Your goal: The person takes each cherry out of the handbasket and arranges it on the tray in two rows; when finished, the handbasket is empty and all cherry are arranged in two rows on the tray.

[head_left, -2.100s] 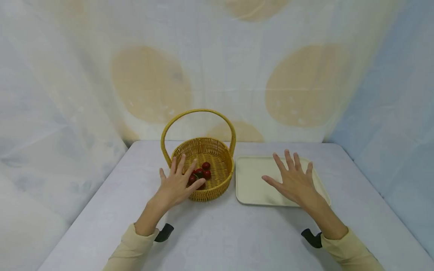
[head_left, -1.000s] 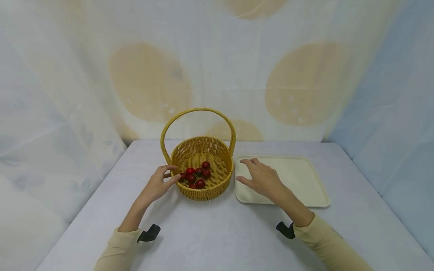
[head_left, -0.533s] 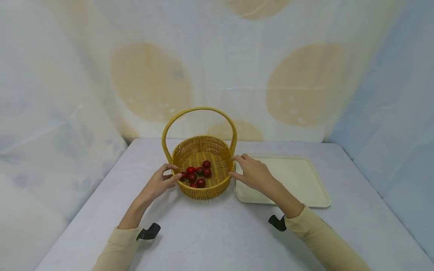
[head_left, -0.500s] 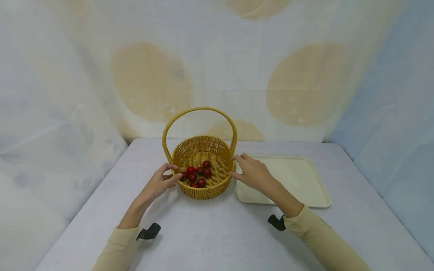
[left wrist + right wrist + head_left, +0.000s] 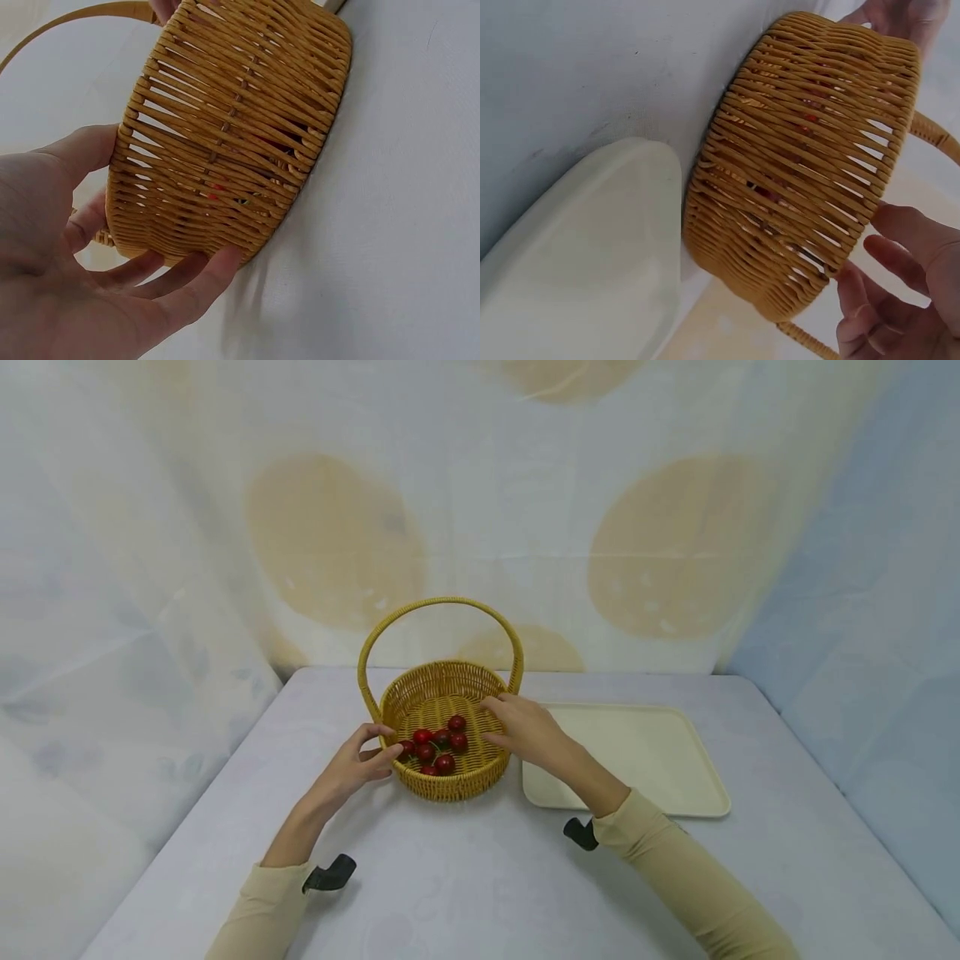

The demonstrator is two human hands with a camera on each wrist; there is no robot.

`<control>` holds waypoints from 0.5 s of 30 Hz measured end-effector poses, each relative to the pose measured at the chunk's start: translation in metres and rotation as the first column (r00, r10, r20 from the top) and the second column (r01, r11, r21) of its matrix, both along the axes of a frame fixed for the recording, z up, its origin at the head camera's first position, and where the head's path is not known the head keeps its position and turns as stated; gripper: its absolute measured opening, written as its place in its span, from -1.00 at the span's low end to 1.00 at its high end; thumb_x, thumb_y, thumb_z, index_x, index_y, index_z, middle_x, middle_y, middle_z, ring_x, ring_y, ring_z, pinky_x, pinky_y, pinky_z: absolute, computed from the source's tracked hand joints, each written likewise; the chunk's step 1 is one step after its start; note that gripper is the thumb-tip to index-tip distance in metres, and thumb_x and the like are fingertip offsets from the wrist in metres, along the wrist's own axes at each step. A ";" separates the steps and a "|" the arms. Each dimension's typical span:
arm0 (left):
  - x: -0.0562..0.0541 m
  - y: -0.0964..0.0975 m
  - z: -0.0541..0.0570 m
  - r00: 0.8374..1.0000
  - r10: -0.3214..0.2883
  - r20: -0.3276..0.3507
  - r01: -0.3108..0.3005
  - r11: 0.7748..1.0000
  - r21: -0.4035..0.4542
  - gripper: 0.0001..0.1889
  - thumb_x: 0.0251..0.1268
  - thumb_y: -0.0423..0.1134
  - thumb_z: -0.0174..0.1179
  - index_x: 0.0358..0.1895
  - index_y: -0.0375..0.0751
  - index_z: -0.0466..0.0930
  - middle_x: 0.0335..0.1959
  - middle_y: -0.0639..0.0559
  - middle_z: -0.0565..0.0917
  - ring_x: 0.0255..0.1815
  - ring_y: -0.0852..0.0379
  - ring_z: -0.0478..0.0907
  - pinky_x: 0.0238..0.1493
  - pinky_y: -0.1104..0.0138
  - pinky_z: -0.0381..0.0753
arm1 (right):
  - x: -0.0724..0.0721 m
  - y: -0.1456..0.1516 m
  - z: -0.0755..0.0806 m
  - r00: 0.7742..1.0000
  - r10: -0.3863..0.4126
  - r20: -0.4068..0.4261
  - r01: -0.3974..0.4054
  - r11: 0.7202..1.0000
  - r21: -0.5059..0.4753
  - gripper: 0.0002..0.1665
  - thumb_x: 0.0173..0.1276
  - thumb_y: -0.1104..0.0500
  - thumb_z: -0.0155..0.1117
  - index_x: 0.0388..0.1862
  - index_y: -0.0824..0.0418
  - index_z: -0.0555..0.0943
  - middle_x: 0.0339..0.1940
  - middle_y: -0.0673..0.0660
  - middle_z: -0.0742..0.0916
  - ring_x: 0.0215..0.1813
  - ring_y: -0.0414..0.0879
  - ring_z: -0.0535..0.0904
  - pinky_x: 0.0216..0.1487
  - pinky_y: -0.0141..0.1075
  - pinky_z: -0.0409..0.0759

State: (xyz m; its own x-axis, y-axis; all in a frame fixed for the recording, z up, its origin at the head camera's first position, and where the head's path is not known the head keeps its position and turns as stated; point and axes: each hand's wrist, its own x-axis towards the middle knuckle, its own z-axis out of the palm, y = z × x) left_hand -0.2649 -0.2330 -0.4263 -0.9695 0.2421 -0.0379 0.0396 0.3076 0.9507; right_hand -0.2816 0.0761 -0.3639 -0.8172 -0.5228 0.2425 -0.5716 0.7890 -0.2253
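Note:
A round yellow wicker basket with a tall arched handle stands on the table. Several dark red cherries, some with green stems, lie in its front left part. My left hand holds the basket's left rim; in the left wrist view its thumb and fingers lie around the woven wall. Over the right rim, my right hand reaches in above the basket with fingers bent loosely, apart from the cherries. In the right wrist view its fingers appear beside the rim with nothing between them.
A cream rectangular tray lies just right of the basket, partly under the right forearm. A pale cloth covers the table. Printed fabric walls stand behind and at both sides. A black wrist mount sticks out from the right sleeve.
Both hands were spread over the basket and tray. The left hand has taken hold of the left rim, while the right hand has moved left from the tray to over the basket's right side.

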 end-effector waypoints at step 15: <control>0.001 0.000 0.001 1.000 -0.005 -0.001 0.005 1.000 0.022 -0.41 0.37 0.00 0.22 0.28 -0.21 0.22 0.48 -0.13 0.11 0.39 -0.24 0.38 0.22 -0.03 0.62 | -0.028 -0.024 -0.025 0.988 0.132 0.086 -0.129 0.991 -0.034 -0.58 0.25 0.26 0.42 0.10 0.22 0.61 -0.04 0.19 0.74 0.01 0.02 0.62 0.05 -0.15 0.66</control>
